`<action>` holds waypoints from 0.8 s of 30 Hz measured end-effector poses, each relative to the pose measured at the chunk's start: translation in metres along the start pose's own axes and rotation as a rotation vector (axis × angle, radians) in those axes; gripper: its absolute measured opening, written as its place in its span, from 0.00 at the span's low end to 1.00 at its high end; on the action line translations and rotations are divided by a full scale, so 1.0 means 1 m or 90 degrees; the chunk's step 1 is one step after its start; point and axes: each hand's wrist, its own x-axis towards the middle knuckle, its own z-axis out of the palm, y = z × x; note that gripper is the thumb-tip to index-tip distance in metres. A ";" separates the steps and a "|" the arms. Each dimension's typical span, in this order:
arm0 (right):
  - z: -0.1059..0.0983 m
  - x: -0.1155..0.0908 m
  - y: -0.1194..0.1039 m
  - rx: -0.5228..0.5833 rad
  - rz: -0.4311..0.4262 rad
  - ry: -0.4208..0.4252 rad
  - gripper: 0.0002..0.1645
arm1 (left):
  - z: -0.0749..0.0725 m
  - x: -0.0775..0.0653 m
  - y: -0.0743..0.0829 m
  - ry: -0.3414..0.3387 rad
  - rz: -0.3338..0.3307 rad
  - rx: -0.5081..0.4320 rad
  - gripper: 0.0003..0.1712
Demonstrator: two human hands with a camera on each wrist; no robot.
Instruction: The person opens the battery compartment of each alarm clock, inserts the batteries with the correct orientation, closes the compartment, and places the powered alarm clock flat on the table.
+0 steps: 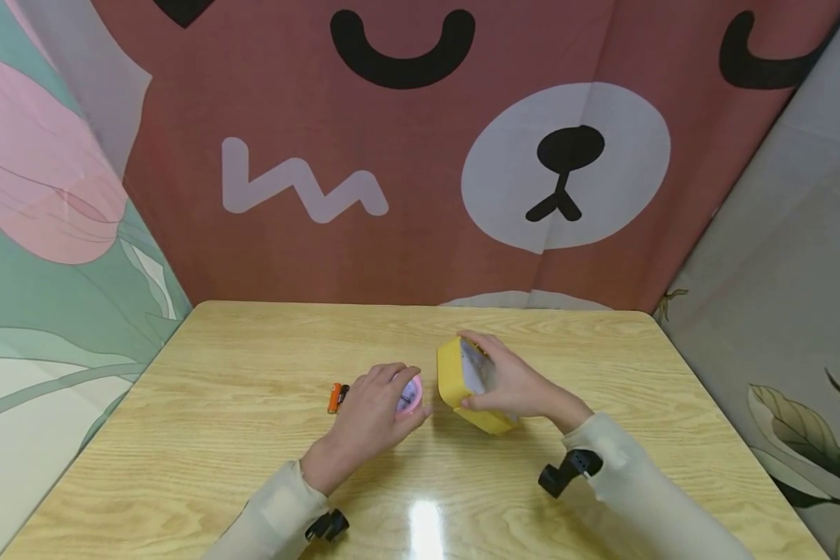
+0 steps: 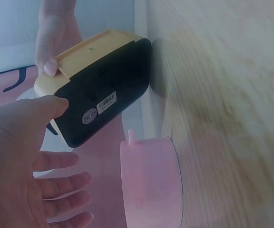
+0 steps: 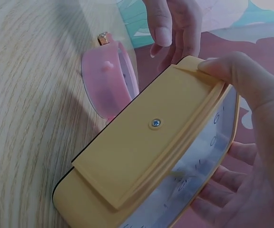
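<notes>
My right hand (image 1: 514, 381) grips a yellow alarm clock (image 1: 451, 373), thumb on one narrow side and the other fingers at the opposite side. It is tilted over the table, and its numbered face (image 3: 201, 159) is turned toward my right palm. In the left wrist view its black back (image 2: 127, 71) shows, with a barcode sticker and a round label. A small round pink clock (image 3: 101, 78) stands on the table to the left. Over it hovers my left hand (image 1: 371, 412), fingers loosely bent with nothing in them, thumb tip overlapping the black back in the left wrist view.
Just left of my left hand, an orange battery (image 1: 334, 397) and a dark battery (image 1: 344, 394) lie on the wooden table (image 1: 252, 350). A printed brown cloth (image 1: 420, 264) hangs behind the far edge, with patterned cloths at both sides.
</notes>
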 end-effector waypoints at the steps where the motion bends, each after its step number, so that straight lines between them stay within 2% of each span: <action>1: 0.000 0.000 0.000 0.006 0.000 0.001 0.64 | 0.000 0.000 0.000 0.001 -0.001 -0.001 0.35; 8: 0.001 -0.003 0.001 0.041 -0.001 0.025 0.63 | 0.000 0.000 0.001 0.005 -0.003 -0.009 0.35; 16: 0.002 -0.005 0.005 0.089 -0.033 0.045 0.62 | 0.002 0.000 0.001 0.010 -0.007 0.015 0.34; 24: 0.001 -0.006 0.009 0.122 -0.051 0.041 0.61 | 0.001 0.001 0.002 0.007 -0.016 -0.010 0.33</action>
